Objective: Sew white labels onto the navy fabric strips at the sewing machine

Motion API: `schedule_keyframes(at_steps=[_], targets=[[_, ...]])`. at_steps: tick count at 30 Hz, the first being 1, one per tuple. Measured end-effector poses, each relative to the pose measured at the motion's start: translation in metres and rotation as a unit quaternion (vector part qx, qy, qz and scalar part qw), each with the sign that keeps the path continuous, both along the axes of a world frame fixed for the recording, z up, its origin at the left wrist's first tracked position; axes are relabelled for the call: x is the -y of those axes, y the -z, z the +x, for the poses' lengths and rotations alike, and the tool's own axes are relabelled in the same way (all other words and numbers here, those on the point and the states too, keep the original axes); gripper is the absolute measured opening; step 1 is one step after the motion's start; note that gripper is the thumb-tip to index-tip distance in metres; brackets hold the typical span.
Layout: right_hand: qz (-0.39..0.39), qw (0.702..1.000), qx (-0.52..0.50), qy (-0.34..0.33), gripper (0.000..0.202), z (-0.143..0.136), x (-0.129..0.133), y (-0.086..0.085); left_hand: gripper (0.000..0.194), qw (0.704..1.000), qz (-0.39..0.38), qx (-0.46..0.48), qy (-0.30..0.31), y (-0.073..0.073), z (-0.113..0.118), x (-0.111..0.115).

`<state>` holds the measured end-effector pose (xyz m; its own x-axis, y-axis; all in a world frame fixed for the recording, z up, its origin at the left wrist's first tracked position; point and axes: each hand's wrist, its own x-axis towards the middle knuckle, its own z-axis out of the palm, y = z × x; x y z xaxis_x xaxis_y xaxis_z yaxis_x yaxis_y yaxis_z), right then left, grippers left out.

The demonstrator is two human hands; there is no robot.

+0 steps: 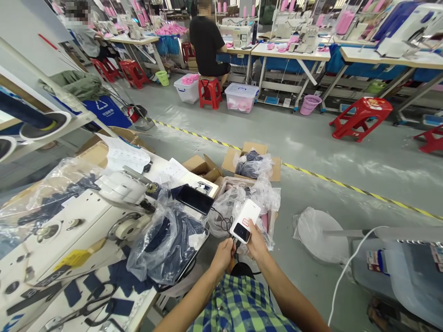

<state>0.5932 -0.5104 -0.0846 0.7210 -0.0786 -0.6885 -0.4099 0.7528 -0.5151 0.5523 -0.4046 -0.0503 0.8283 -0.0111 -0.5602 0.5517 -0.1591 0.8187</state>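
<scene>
The right hand (256,240) had its fingers closed on the power bank (248,216); the left hand (224,255) pinched the cable (227,224) beside it, full plugging-in unclear

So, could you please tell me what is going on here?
Someone is handling a white power bank: the right hand holds it, while the left hand pinches a black cable at its near end. The fingers hide whether the plug is fully in. A dark-screened phone lies by a clear bag of dark fabric, next to the sewing machine. Across the aisle, a person in black sits on a red stool.
</scene>
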Motion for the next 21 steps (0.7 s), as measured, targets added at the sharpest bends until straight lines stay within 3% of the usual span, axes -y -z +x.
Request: schedule_keyframes(at_steps=[8,12,17,21], targets=[[0.003,1.0,0.021,-0.006,0.032,-0.002,0.004,-0.002,0.037,0.993,0.108,0.039,0.03,0.008,0.002,-0.001],[-0.001,1.0,0.016,0.009,0.029,0.002,0.002,0.008,0.033,0.983,0.168,0.058,0.055,0.016,0.01,-0.004],[-0.011,0.999,-0.052,-0.002,0.015,0.02,0.004,0.045,0.026,0.968,0.228,0.093,0.051,0.02,0.01,-0.014],[-0.028,0.989,-0.139,-0.038,0.017,0.037,0.016,0.084,0.035,0.967,0.23,0.103,0.041,0.025,-0.023,-0.039]])
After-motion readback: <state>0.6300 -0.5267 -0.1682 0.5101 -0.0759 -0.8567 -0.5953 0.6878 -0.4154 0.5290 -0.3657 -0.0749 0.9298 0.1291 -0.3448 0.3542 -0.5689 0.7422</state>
